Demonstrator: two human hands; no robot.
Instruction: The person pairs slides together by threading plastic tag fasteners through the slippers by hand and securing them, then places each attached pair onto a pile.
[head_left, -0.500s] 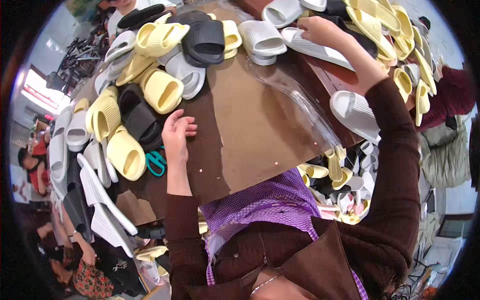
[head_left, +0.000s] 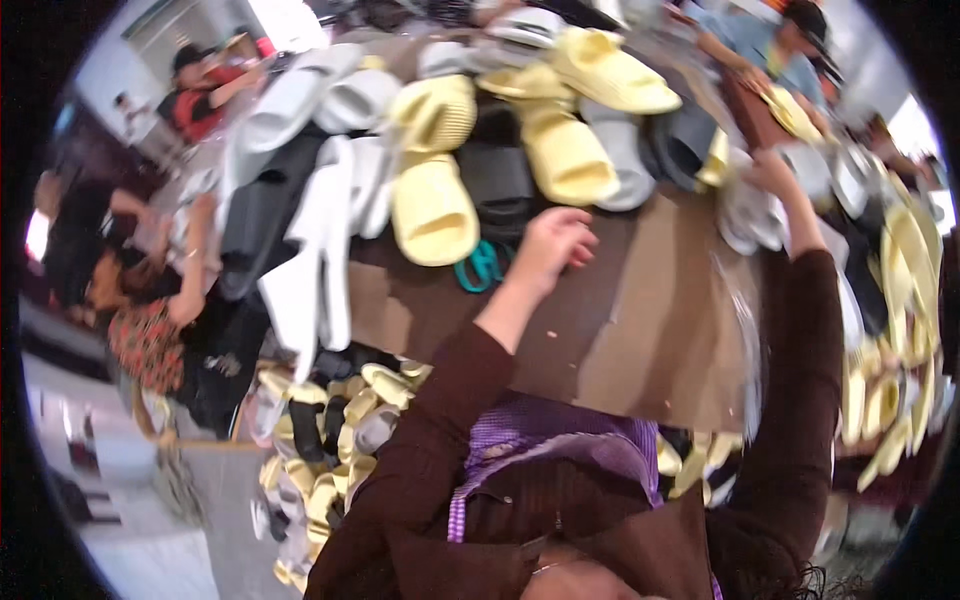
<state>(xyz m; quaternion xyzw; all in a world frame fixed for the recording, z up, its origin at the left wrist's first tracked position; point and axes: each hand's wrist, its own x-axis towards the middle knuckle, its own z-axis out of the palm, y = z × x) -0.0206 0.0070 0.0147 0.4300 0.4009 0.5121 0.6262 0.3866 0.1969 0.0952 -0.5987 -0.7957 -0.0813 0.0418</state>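
My right hand (head_left: pixel 772 172) reaches to a pair of light grey slippers (head_left: pixel 745 215) at the table's far right. It touches or overlaps them, but blur hides the fingers' grip. My left hand (head_left: pixel 556 246) hovers above the brown tabletop (head_left: pixel 560 335), empty, its fingers loosely bent and apart. Just beyond it lies a yellow slipper (head_left: pixel 570 165). Teal-handled scissors (head_left: pixel 482 268) rest to its left, below a black slipper (head_left: pixel 497 180). Another yellow slipper (head_left: pixel 433 210) lies left of the black one.
White slippers (head_left: pixel 315 260) are piled along the left edge. Yellow slippers (head_left: pixel 905 260) stack up at the right. A cardboard sheet (head_left: pixel 650 320) covers part of the table, with clear plastic (head_left: pixel 738 320) beside it. Several people work around; one (head_left: pixel 765 60) sits across, handling a yellow slipper.
The view has swung left, so the table appears shifted right. My right hand has left the long white slipper and come to the grey pair. My left hand stays raised over the table.
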